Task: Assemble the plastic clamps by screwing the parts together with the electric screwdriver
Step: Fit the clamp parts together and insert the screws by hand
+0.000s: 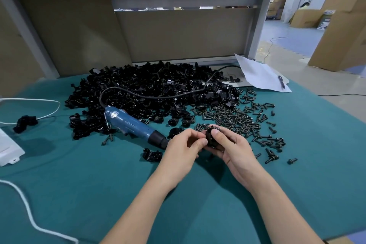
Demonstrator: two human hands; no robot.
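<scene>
Step in hand: fitting parts by hand, ahead of driving. Both hands meet on one clamp just past the bit end of the screwdriver.

Left hand: fingers curled, tips pinching the clamp's left side.
Right hand: cradles the clamp from beneath, thumb laid across its face.

A screw seems to stand at the clamp's top edge by the right forefinger, but it is too small and dark to be sure. Cannot tell whether the halves are fully mated. The clamp's own axis is unclear, since fingers mostly cover it.

The screwdriver lies flat on the cloth; neither hand grips it. Its long axis runs diagonally. The cord end is up-left against the parts pile, and the black nose is down-right, pointing at the left hand. The bit tip is hidden behind that hand.

Screws lie scattered to the right of the screwdriver's nose, beyond the hands. A loose clamp half lies just below the nose.

Next move, judged: one hand must let go to take up the screwdriver while the other holds halves and screw aligned. The bit then has to seat square in the screw head. The left hand is nearer the tool.
</scene>
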